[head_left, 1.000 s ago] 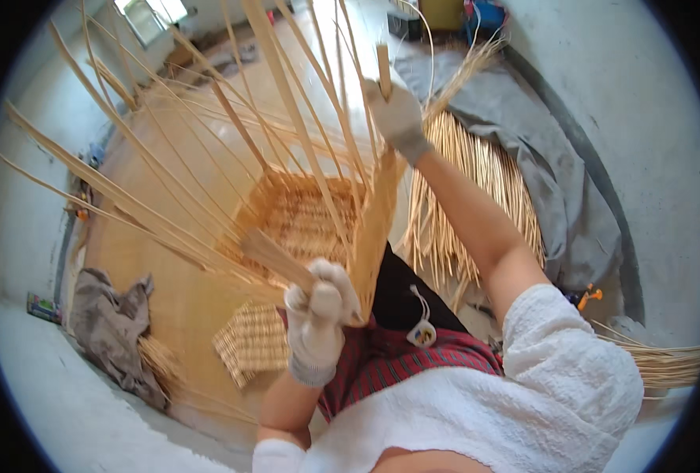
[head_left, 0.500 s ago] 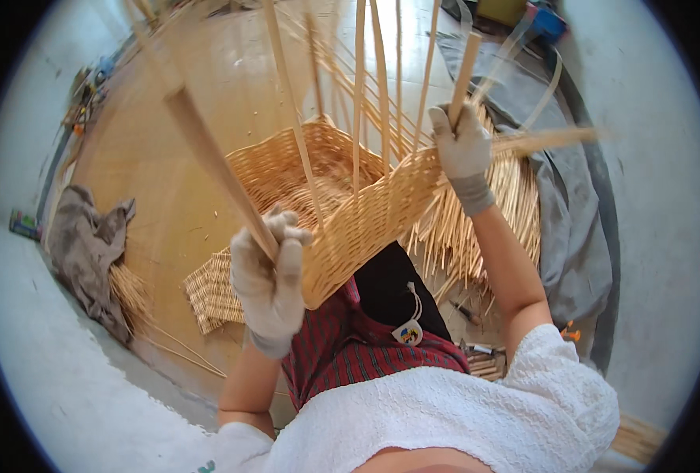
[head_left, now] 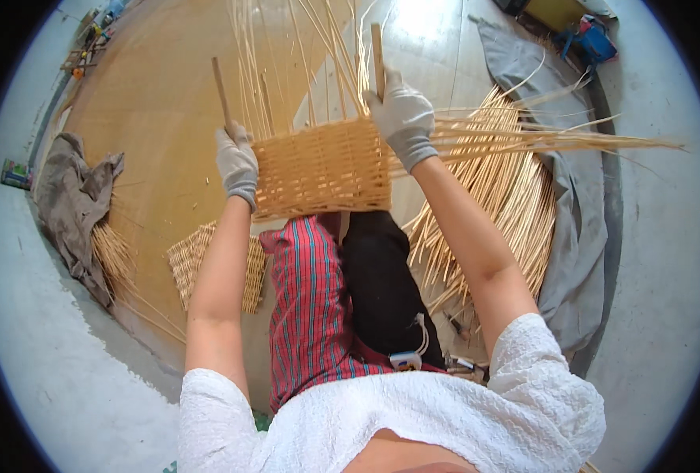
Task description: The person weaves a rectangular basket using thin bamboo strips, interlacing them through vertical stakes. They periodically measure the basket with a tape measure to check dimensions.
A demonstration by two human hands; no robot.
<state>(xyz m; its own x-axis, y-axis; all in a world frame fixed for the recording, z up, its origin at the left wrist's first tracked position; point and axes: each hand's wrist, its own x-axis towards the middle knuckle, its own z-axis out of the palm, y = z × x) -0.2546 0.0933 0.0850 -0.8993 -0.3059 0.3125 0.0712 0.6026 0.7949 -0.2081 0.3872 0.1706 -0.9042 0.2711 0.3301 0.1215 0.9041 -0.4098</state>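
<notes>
A half-woven wicker basket [head_left: 322,169] is held up in front of my knees, one woven side facing me. Long thin stakes [head_left: 310,79] rise from its far part. My left hand [head_left: 238,162], in a white glove, is closed at the basket's left upper corner, around the thick corner post [head_left: 221,91] standing there. At the right upper corner my gloved right hand [head_left: 403,114] is closed around the other corner post [head_left: 377,59]. Loose weaver ends [head_left: 539,142] stick out to the right from behind that hand. The basket's inside is hidden.
On the right a big bundle of wicker rods [head_left: 484,205] lies beside a grey cloth [head_left: 571,260]. A flat woven piece [head_left: 192,264] is on the floor at left. Farther left lies a brown cloth [head_left: 74,205] over more rods. A blue item [head_left: 590,39] stands far right.
The basket has moved away from me and swung level, its side now facing me. Both arms have stretched forward, and both hands keep hold of the corner posts.
</notes>
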